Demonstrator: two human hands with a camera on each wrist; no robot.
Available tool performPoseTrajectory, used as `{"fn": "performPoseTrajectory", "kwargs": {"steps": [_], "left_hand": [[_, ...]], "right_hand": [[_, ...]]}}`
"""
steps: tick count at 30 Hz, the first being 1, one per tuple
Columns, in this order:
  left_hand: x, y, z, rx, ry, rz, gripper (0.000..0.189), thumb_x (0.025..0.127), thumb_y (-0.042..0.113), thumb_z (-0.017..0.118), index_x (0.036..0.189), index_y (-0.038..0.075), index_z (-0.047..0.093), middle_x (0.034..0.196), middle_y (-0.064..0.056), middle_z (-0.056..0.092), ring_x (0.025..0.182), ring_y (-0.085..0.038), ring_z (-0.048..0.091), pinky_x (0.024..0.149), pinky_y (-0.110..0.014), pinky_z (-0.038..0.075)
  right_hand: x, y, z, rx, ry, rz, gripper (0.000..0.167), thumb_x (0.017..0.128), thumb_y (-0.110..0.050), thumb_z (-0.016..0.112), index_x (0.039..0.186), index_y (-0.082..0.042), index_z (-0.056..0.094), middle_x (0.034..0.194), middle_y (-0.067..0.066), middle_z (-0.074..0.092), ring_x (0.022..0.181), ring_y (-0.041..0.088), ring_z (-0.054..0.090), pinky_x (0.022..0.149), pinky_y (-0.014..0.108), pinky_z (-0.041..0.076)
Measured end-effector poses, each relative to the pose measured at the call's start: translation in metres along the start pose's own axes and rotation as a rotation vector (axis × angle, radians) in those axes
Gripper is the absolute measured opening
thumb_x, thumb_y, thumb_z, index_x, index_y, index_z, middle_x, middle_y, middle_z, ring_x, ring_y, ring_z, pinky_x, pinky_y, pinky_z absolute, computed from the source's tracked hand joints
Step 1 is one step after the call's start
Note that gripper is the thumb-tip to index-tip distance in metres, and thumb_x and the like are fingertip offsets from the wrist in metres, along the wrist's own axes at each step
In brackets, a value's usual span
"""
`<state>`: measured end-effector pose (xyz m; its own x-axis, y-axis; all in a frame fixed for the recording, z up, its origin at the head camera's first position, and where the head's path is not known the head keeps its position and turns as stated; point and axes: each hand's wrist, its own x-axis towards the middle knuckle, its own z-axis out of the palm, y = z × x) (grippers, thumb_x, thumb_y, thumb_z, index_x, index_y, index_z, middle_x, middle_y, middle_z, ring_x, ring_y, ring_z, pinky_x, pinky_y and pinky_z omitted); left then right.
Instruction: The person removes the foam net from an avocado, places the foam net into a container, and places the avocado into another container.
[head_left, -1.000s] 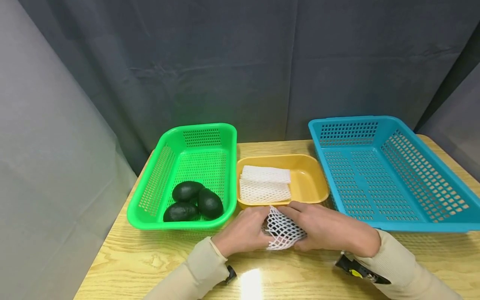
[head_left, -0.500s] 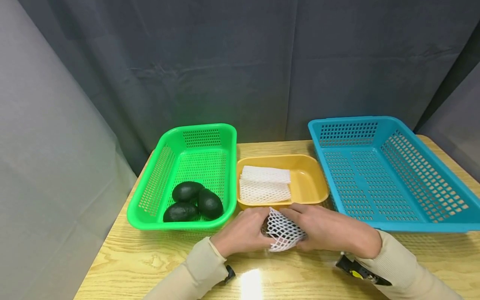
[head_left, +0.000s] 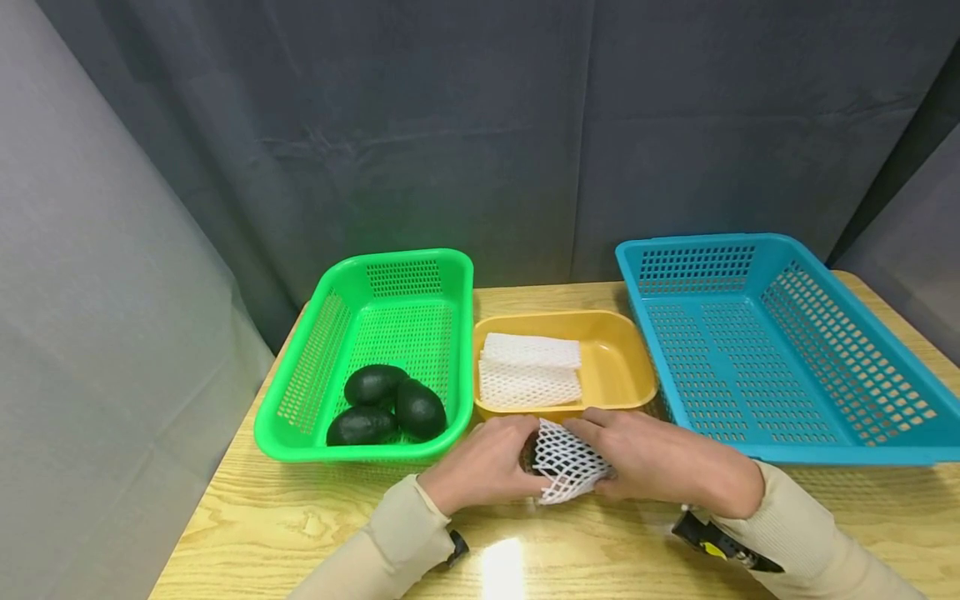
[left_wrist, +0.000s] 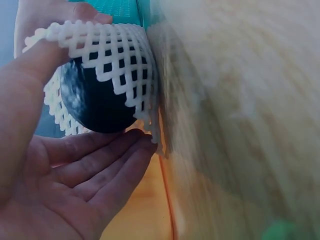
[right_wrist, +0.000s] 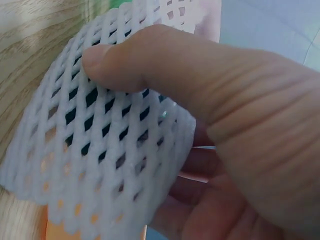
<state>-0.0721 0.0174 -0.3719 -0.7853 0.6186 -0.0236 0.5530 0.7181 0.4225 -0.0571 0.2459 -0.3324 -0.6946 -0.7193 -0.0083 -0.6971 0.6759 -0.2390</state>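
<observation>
Just in front of the yellow tray, both hands hold a white foam net sleeve [head_left: 572,467] with a dark avocado [left_wrist: 92,102] inside it. The left hand [head_left: 487,462] has its thumb on the sleeve's mouth edge and its fingers below, at the avocado's underside and the opposite edge. The avocado's rounded end shows bare in that mouth. From the other side, the right hand [head_left: 652,458] grips the sleeve, its thumb pressing on the mesh and its fingers behind. Dark avocado skin shows through the holes in the right wrist view.
A green basket [head_left: 356,452] at the left holds three more avocados [head_left: 420,408]. The yellow tray [head_left: 618,367] in the middle contains flat white foam nets [head_left: 528,383]. At the right stands a blue basket [head_left: 817,454]. All rest on a wooden table [head_left: 247,517], with a dark curtain behind.
Both hands keep their hold on the sleeve and avocado, and the sleeve's mouth has shifted very slightly towards the right. The baskets and tray stay in place.
</observation>
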Motion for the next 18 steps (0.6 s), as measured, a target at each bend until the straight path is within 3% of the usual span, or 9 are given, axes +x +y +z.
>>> {"fn": "performPoseTrajectory", "kwargs": {"steps": [9, 18], "left_hand": [[-0.0011, -0.0003, -0.0012, -0.028, -0.015, -0.026, 0.041, 0.082, 0.042, 0.08, 0.109, 0.015, 0.064, 0.095, 0.009, 0.067, 0.077, -0.001, 0.056, 0.065, -0.015, 0.047], [-0.0021, -0.001, -0.0014, -0.033, -0.021, -0.041, 0.054, 0.082, 0.046, 0.08, 0.122, 0.012, 0.066, 0.11, 0.004, 0.073, 0.089, -0.002, 0.062, 0.076, -0.017, 0.052]], "right_hand": [[0.0001, -0.0001, -0.0007, -0.017, 0.003, -0.005, 0.057, 0.075, -0.02, 0.089, 0.126, -0.011, 0.064, 0.108, 0.001, 0.068, 0.091, 0.014, 0.067, 0.077, 0.035, 0.059], [-0.0012, 0.0006, -0.0017, -0.044, 0.027, -0.032, 0.05, 0.075, -0.019, 0.089, 0.119, -0.013, 0.065, 0.104, -0.001, 0.069, 0.088, 0.012, 0.067, 0.075, 0.034, 0.059]]}}
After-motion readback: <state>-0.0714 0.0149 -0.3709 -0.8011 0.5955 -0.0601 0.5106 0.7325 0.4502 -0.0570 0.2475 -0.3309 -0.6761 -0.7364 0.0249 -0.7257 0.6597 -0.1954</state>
